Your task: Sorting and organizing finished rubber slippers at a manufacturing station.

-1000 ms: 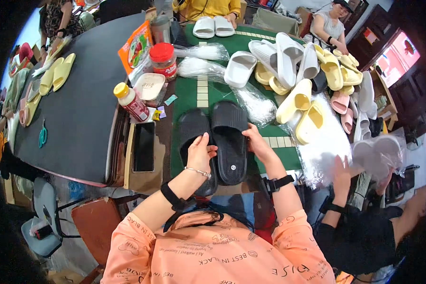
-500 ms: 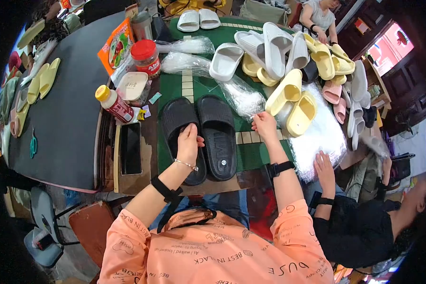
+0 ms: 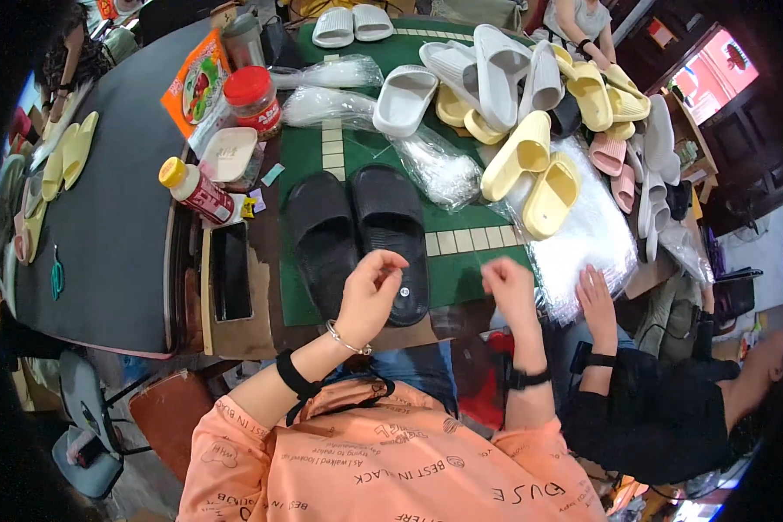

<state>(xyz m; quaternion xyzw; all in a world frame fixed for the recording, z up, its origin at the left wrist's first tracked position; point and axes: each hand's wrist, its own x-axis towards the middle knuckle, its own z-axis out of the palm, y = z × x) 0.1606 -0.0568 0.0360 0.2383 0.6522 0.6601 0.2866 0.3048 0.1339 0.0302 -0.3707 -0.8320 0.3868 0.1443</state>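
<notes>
A pair of black slide sandals (image 3: 316,230) lies side by side on the green mat (image 3: 461,283), toes pointing away from me. My left hand (image 3: 374,291) hovers over the heel end of the pair, its fingers curled in. To the right, above the mat's near edge, my right hand (image 3: 511,289) is closed and slightly blurred. Whatever either hand may hold is hidden or too thin to make out. Beyond my right hand lies a bundle of clear plastic bags (image 3: 439,170), with a yellow slide (image 3: 551,196) beside it.
White and yellow slides (image 3: 500,78) pile up at the far right. Another person's hand (image 3: 596,296) rests on a stack of clear plastic sheets (image 3: 574,252). Left of the mat are a red-lidded jar (image 3: 254,100), a yellow-capped bottle (image 3: 196,190) and a dark phone (image 3: 232,274).
My right hand has drawn back toward me from the plastic bag bundle. My left hand has left the left black slide and moved right and nearer. The view has shifted slightly.
</notes>
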